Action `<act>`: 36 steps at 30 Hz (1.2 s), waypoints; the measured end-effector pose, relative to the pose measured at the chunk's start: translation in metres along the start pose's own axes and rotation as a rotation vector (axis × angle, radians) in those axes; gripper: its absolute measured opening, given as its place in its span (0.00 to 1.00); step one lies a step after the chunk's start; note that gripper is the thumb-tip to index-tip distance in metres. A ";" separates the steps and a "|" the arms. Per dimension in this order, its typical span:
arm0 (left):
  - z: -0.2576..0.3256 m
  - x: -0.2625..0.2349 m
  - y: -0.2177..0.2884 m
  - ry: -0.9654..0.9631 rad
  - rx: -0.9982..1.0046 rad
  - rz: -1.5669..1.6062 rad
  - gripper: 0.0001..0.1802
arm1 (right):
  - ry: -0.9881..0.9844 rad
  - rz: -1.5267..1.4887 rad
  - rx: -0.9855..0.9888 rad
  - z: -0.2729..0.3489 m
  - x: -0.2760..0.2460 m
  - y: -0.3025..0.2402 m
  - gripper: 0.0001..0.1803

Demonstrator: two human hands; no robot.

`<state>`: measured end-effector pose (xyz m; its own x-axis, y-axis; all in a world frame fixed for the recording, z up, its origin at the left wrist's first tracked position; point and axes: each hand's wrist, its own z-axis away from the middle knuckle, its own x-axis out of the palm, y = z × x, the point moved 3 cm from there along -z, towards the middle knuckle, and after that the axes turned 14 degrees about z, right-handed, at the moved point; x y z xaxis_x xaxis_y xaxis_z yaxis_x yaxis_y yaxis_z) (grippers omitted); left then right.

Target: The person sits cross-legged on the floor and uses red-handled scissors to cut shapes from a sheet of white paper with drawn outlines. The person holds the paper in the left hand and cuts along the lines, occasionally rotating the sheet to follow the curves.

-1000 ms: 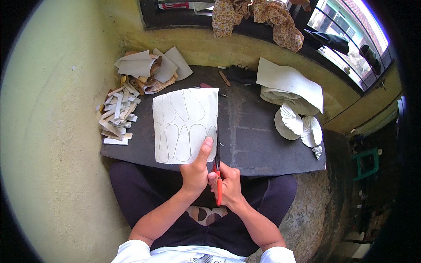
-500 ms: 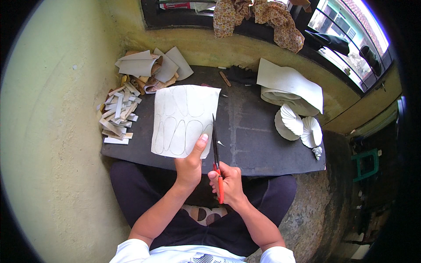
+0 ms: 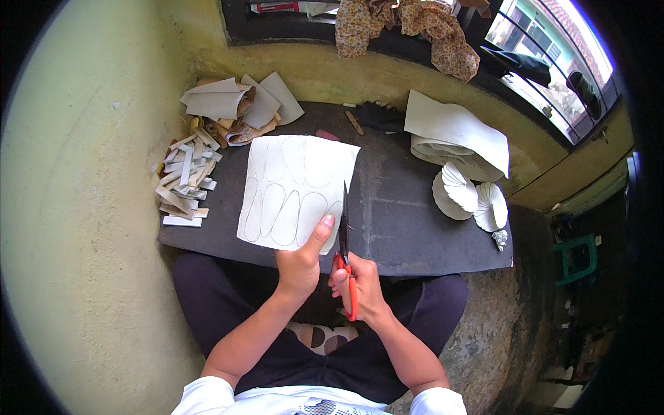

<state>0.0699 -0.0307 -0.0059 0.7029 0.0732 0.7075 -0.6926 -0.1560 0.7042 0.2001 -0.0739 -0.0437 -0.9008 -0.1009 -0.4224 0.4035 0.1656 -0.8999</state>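
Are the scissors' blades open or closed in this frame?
Closed, as far as the view shows: the scissors in the right hand show one thin dark blade line beside the traced white sheet that the left hand holds.

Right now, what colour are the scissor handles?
Red-orange, on the scissors in the right hand, head view.

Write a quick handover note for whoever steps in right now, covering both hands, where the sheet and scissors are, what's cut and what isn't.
Left hand: grips the lower edge of the white sheet, thumb on top.
Right hand: holds the red-handled scissors, blades pointing away along the sheet's right edge.
Sheet lies over the dark board across the lap, with oval outlines drawn on it.
Done: piles of cut strips at the board's left, fanned white pieces at the right.
Left: the ovals on this sheet look uncut.
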 end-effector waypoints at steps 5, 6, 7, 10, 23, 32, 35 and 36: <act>0.003 0.003 -0.002 -0.016 0.024 -0.039 0.18 | -0.023 0.012 0.033 -0.002 -0.006 -0.005 0.41; 0.003 0.003 -0.003 -0.025 0.026 -0.041 0.18 | 0.006 -0.001 0.017 -0.002 -0.004 -0.003 0.39; 0.003 0.003 -0.003 -0.034 0.028 -0.043 0.18 | 0.035 -0.015 0.002 -0.001 -0.003 -0.002 0.37; 0.004 0.002 -0.004 -0.027 0.013 -0.034 0.18 | -0.040 0.055 0.063 -0.001 -0.006 -0.002 0.43; 0.002 0.002 -0.001 -0.047 0.004 -0.042 0.20 | -0.030 -0.002 0.061 0.000 -0.007 -0.012 0.43; -0.004 0.000 -0.001 -0.057 -0.024 -0.018 0.22 | -0.032 0.060 0.068 0.001 -0.008 -0.001 0.41; -0.005 0.001 0.002 -0.059 -0.039 0.004 0.24 | -0.026 0.073 0.073 0.000 -0.007 -0.001 0.41; -0.005 0.000 0.001 -0.065 -0.036 -0.004 0.26 | -0.031 0.069 0.078 0.000 -0.008 -0.003 0.41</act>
<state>0.0680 -0.0255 -0.0046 0.7139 0.0098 0.7002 -0.6943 -0.1202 0.7096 0.2061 -0.0734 -0.0378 -0.8654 -0.1226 -0.4858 0.4769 0.0962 -0.8737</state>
